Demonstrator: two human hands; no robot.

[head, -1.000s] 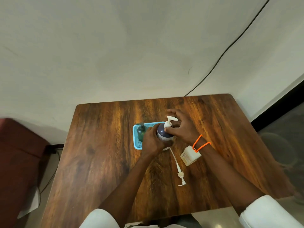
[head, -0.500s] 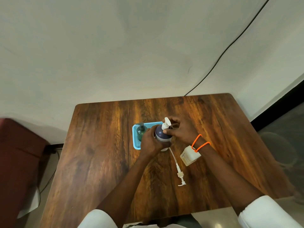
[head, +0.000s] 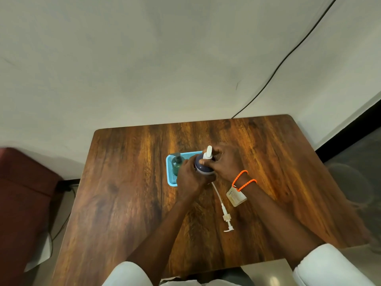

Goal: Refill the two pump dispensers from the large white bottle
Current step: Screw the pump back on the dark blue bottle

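Right hand (head: 224, 162) pinched on the white pump head (head: 207, 154), fingertips closed round its collar; left hand (head: 189, 176) wrapped tight round the dark bottle (head: 203, 167), bracing it upright at the near right corner of the blue tray (head: 172, 178). Nozzle now pointing away toward the wall — a second ago swung out to the right, half a second ago already halfway round. So a turn of the pump, a good quarter and more. Screwing on or off? Hard to call from here; with a loose pump already lying on the table, probably threading this one down onto a filled bottle, or backing it off to open it. Either way, one dispenser mid-cap, not finished. Dispenser itself: rounded dark navy shoulder, pale band just showing under the fingers, white pump standing straight. Second dispenser, the small green bottle (head: 176, 165), upright in the tray's far left end, its top dark, well clear of both hands. Spare pump with long dip tube (head: 221, 205) flat on the wooden table (head: 127, 182), just beside the right wrist. Large white bottle not to be seen, unless hidden under the arms.
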